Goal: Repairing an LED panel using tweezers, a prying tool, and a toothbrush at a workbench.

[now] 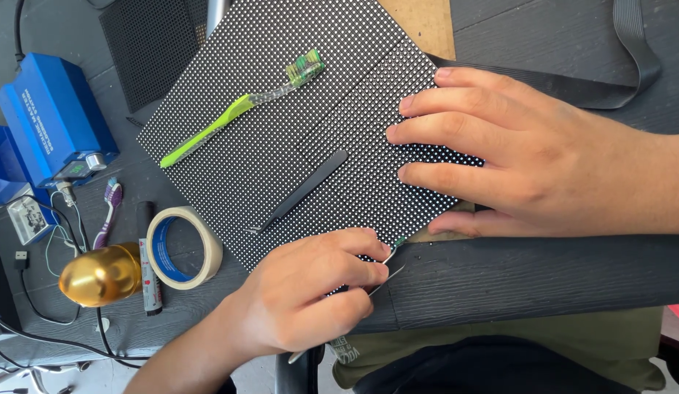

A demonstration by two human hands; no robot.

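Fingers [369, 271] of left hand [310, 295] pinch silver tweezers [387, 261], tips touching the near corner of the black dotted LED panel [296, 124]. Right hand [529, 157] lies flat on the panel's right corner, fingers [434, 131] spread, pressing down, holding nothing. Panel sits tilted like a diamond on the dark wooden counter [514, 277]. On the panel: green toothbrush [237, 109] and black tweezers [303, 191], apart from both hands. Left of the panel: masking tape roll [186, 248], black marker [148, 263], gold bulb-shaped object [99, 273], purple toothbrush [110, 208], blue box [51, 117].
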